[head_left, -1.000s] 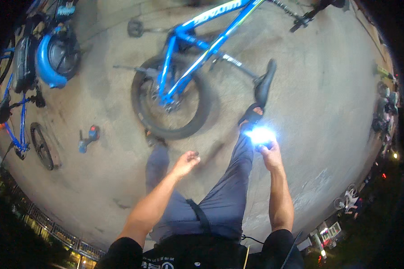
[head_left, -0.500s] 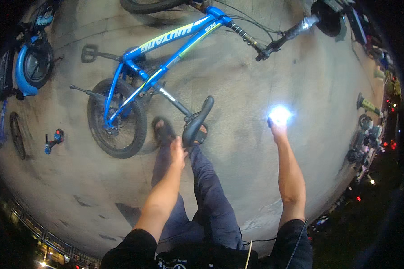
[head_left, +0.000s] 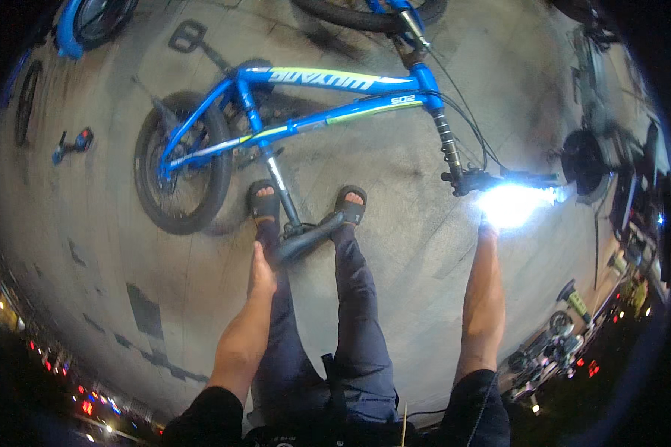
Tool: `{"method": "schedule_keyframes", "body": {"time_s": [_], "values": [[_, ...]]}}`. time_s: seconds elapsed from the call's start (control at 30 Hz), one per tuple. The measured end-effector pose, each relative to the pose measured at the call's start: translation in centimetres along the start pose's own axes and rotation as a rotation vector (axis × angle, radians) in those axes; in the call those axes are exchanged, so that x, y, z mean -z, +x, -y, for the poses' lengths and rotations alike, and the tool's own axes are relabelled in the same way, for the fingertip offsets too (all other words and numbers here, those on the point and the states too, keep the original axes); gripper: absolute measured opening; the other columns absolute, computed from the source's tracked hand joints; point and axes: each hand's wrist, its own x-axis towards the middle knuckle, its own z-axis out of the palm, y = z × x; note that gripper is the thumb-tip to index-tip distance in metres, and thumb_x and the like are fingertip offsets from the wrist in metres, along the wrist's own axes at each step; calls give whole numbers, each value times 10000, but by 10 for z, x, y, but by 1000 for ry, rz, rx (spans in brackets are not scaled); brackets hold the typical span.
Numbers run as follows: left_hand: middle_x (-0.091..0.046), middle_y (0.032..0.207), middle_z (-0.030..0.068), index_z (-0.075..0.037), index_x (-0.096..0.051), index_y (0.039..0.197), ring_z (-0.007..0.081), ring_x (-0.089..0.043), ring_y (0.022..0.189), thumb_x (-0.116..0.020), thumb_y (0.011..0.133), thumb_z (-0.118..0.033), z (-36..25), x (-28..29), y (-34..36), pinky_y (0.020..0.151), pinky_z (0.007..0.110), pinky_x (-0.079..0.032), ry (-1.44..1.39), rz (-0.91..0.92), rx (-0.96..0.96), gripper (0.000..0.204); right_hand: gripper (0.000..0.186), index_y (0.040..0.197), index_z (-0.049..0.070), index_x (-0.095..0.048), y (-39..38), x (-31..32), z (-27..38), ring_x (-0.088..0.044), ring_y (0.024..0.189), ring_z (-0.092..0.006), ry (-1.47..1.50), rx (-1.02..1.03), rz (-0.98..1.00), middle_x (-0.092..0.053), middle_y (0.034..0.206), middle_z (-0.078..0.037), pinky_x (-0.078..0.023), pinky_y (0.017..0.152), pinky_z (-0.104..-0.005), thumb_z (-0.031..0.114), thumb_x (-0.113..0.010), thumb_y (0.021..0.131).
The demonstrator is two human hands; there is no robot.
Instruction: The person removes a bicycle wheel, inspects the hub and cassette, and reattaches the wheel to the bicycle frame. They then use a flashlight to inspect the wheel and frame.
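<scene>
A blue bicycle [head_left: 335, 115] with white and yellow-green frame markings is tipped over in front of me, its wheels away from me and its black saddle [head_left: 306, 240] toward my legs. My left hand [head_left: 264, 270] is at the saddle's left end, thumb up, its other fingers mostly hidden, and looks closed on it. At the end of my right forearm, my right hand [head_left: 487, 227] is by the handlebar [head_left: 473, 181]. A strong white glare [head_left: 516, 205] covers its fingers, so what they hold cannot be made out. The rear wheel [head_left: 183, 164] lies to the left.
A blue and black cordless power tool [head_left: 73, 146] lies on the paved floor at the left. Behind it stand other wheels [head_left: 28, 104]. Parked vehicles [head_left: 596, 164] line the right side. My sandalled feet [head_left: 350, 203] flank the seat post [head_left: 279, 182].
The handlebar has swung down toward me, and the frame lies more level in view. My right hand has come to the handlebar end. My left hand stays by the saddle, which has shifted toward me.
</scene>
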Motion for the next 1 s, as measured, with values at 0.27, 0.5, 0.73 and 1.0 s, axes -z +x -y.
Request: {"method": "schedule_keyframes", "body": {"time_s": [0.27, 0.5, 0.73, 1.0], "values": [[-391, 1490, 138, -51, -310, 1489, 299, -344, 1372, -445, 838, -773, -4, -22, -20, 1130, 506, -198, -84, -60, -44, 982, 242, 1012, 12, -613, 10, 2, 1, -560, 866, -252, 33, 30, -9, -609, 924, -98, -464, 758, -408, 181, -612, 839], [-389, 1490, 167, -48, -349, 1473, 327, -371, 1344, -483, 842, -737, 2, -4, -18, 1081, 474, -299, -90, 26, -32, 944, 241, 1001, 12, -613, 12, 19, -1, -561, 847, -254, 110, 101, -37, -607, 906, -103, -464, 747, -411, 181, -611, 830], [-366, 1513, 161, -61, -334, 1485, 340, -298, 1396, -498, 810, -767, -26, -25, -71, 1128, 504, -208, 54, -142, -101, 991, 240, 990, 11, -613, 17, 46, 33, -561, 828, -256, 258, 318, -148, -605, 889, -107, -464, 735, -415, 181, -610, 820], [-457, 1444, 164, -85, -484, 1397, 313, -381, 1337, -499, 874, -685, -51, 8, -100, 1051, 513, -307, 101, 114, -355, 796, 239, 978, 11, -612, 46, 109, 150, -562, 807, -259, 422, 787, -306, -602, 869, -113, -464, 722, -419, 181, -610, 810]]}}
